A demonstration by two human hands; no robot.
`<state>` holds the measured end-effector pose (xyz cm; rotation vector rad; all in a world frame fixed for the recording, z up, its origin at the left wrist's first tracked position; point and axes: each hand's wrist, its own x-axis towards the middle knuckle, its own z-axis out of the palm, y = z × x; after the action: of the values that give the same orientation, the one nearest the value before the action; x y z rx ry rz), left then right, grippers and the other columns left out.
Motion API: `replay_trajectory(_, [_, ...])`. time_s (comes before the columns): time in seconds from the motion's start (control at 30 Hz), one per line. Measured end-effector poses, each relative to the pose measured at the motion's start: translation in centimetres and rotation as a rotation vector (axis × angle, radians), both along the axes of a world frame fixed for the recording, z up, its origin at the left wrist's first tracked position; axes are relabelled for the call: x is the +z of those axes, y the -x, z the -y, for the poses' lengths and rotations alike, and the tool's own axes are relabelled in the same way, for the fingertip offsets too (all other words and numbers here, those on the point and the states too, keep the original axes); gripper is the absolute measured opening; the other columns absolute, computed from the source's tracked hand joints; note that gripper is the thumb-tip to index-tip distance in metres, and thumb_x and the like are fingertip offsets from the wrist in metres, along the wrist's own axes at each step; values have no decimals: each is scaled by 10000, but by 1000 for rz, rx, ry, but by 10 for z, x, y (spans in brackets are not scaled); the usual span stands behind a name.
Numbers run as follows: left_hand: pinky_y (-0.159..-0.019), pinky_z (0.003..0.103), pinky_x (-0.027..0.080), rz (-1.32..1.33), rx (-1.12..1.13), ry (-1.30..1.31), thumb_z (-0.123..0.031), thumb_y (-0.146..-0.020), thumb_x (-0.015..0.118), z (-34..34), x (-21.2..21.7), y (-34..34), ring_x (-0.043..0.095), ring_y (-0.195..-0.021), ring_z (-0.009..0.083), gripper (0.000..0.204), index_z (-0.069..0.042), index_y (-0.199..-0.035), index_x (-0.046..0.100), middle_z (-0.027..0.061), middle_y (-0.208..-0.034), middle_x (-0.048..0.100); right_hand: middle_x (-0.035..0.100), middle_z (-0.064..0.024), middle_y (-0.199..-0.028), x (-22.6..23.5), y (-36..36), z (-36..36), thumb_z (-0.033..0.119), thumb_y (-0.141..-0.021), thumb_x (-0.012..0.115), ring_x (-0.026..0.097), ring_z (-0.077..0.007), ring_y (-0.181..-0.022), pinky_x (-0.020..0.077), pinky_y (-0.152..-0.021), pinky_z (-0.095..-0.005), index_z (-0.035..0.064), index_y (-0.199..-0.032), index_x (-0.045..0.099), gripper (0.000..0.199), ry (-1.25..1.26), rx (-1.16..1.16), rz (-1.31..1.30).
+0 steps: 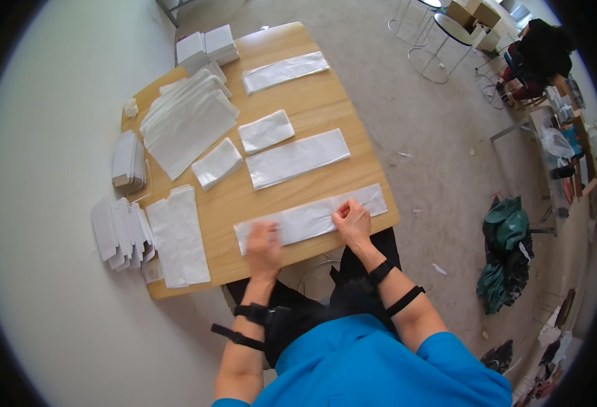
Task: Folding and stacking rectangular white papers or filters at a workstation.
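A long, folded strip of thin white sheet (305, 218) lies along the near edge of the wooden table in front of me. At its right half, my right hand (354, 222) is closed, with fingertips pinched on the sheet where small creases show. My left hand (264, 245) is over the strip's left end, its fingers smeared by motion. Beyond the strip lie another long folded white sheet (298, 159) and two shorter folded white packets, one upper (266, 131) and one lower (217, 163).
The wooden table (224, 203) carries a fanned pile of white sheets (190, 119), a flat white stack (178, 237), a far folded strip (285, 72) and white boxes (207, 46). Folded white cartons (122, 234) stand along the wall. A person (539, 57) sits far right; dark green bags (505, 251) lie on the floor.
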<state>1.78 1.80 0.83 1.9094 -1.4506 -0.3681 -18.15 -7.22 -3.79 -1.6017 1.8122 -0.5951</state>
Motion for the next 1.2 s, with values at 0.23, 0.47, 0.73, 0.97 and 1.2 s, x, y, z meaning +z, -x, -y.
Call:
replay_trajectory(0.23, [-701, 301, 519, -279, -224, -54, -13, -828, 624, 31, -43, 68, 621, -765, 224, 133, -21, -959, 642, 105, -897, 608, 661, -110, -668, -4, -5, 0, 208, -709, 725, 663, -232, -639, 526, -628, -341, 29, -748, 638, 203, 13, 24, 8])
replay_trajectory(0.47, [-744, 338, 512, -479, -249, -205, -20, -807, 643, 37, -45, 65, 611, -836, 240, 122, -34, -928, 646, 106, -886, 596, 685, -105, -756, 8, 23, -17, 210, -740, 740, 673, -201, -678, 530, -642, -323, 11, -843, 609, 260, -62, 39, 257])
replay_trajectory(0.73, [-735, 320, 515, -418, -291, -224, -150, -788, 727, 38, -35, 67, 595, -814, 218, 172, -54, -921, 675, 85, -895, 601, 683, -87, -767, 7, 20, -32, 58, -800, 685, 656, -135, -675, 516, -623, -267, 11, -905, 575, 160, -9, 34, 438])
replay_trajectory(0.97, [-715, 320, 504, -396, -294, -165, -154, -789, 727, 36, -43, 66, 591, -803, 221, 128, -63, -872, 689, 71, -839, 634, 670, -129, -774, 14, 13, -31, 67, -811, 673, 677, -269, -714, 516, -615, -352, 41, -902, 563, 145, 94, 134, 302])
replay_trajectory(1.2, [-675, 300, 478, -396, -262, -120, -125, -795, 703, 34, -44, 69, 567, -738, 191, 104, -43, -857, 687, 70, -807, 619, 654, -147, -774, 21, 6, -31, 52, -808, 655, 654, -326, -709, 508, -615, -403, 43, -913, 561, 141, 261, 285, 18])
